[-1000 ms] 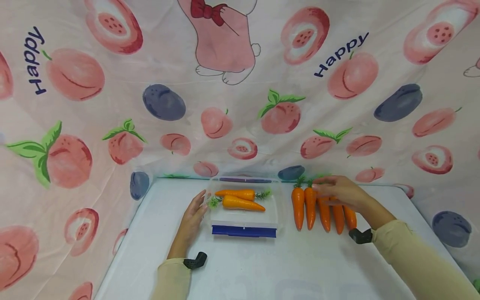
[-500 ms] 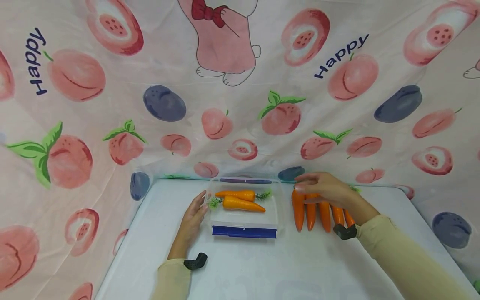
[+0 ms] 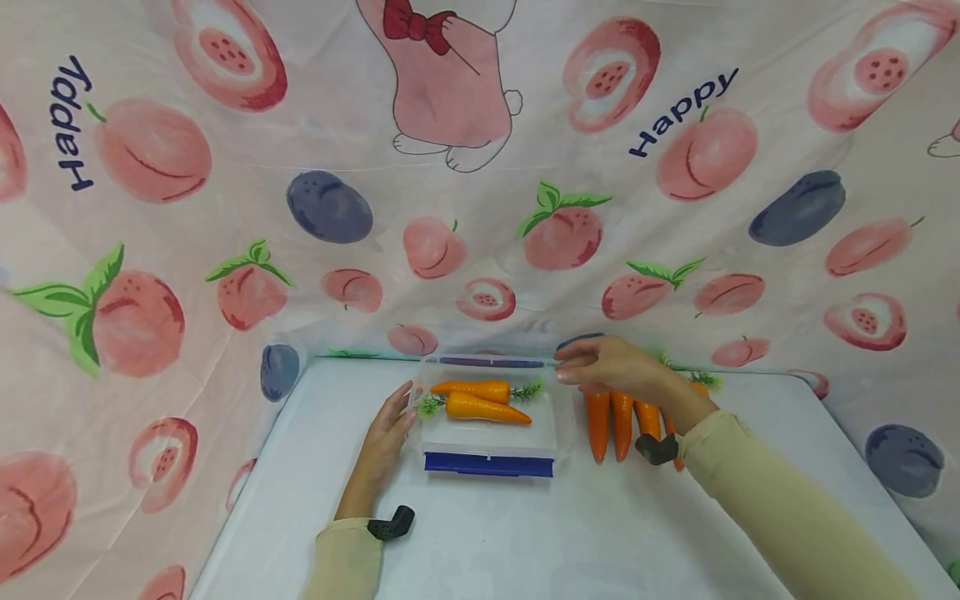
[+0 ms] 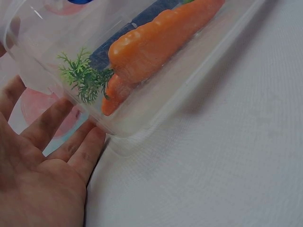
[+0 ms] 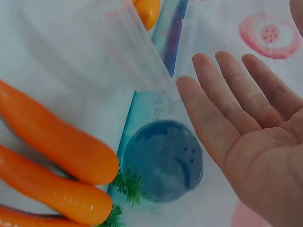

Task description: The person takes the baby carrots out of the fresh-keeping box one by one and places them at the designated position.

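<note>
A clear plastic box (image 3: 487, 437) with blue latches lies on the white table, two orange carrots (image 3: 486, 408) with green tops lying side by side inside it. My left hand (image 3: 384, 433) is at the box's left side; in the left wrist view its straight fingers (image 4: 85, 151) touch the clear wall. My right hand (image 3: 618, 365) reaches over the tops of several carrots (image 3: 597, 427) lined up right of the box. Seen from the right wrist, that hand has its fingers extended and holds nothing, the index fingertip (image 5: 187, 87) right at the box's corner.
Behind the table's far edge hangs a pink cloth (image 3: 360, 133) printed with peaches, plums and a rabbit figure. The white table (image 3: 480, 533) reaches toward me in front of the box. Black wrist cameras (image 3: 392, 522) sit on both wrists.
My right hand has moved left across the row of carrots to the box's far right corner. The left hand, the box and the carrots have stayed in place.
</note>
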Available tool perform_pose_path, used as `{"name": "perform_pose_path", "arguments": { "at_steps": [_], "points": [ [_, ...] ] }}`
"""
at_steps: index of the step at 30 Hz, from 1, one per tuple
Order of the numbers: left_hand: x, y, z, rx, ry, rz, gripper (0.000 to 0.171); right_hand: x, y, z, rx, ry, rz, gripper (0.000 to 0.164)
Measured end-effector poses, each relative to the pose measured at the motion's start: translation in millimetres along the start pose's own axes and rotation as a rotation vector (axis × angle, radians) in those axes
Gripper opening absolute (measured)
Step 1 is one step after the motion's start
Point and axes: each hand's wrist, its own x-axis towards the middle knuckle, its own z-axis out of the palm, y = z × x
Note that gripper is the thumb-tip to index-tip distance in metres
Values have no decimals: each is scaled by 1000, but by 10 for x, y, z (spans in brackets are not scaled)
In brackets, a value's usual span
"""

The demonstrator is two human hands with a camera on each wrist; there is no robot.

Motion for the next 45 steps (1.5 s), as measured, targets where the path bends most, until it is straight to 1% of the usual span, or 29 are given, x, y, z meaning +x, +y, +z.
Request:
{"name": "perform_pose_path", "arguments": {
  "at_steps": [2, 7, 11, 15, 17, 22, 28, 31, 40, 45],
  "points": [
    [0, -2, -3, 3, 0, -1, 55, 38, -36, 30, -30, -15, -13, 72],
    [-6, -2, -4, 3, 1, -7, 55, 132, -122, 119, -44, -55, -36, 72],
    [-12, -3, -4, 9, 6, -12, 55, 197, -183, 195, -94, -69, -29, 62],
    [-15, 5, 0, 12, 8, -5, 54, 266, -239, 262, -148, -89, -28, 58],
    [-15, 12, 4, 12, 9, -2, 54, 299, -275, 293, -166, -106, -30, 58],
    [-6, 2, -1, 15, 7, -1, 55, 412, -360, 386, -179, -139, 2, 59],
    [-7, 2, 1, -7, -1, 6, 55, 561, -413, 511, -240, -170, 35, 65],
    [-8, 6, 5, -11, -1, 8, 55, 618, -429, 560, -260, -184, 37, 67],
    [6, -2, 5, -27, 2, 8, 54, 801, -425, 707, -318, -171, 45, 65],
    [2, -11, 0, -21, 2, 2, 54, 856, -407, 782, -333, -159, 55, 68]
  ]
}}
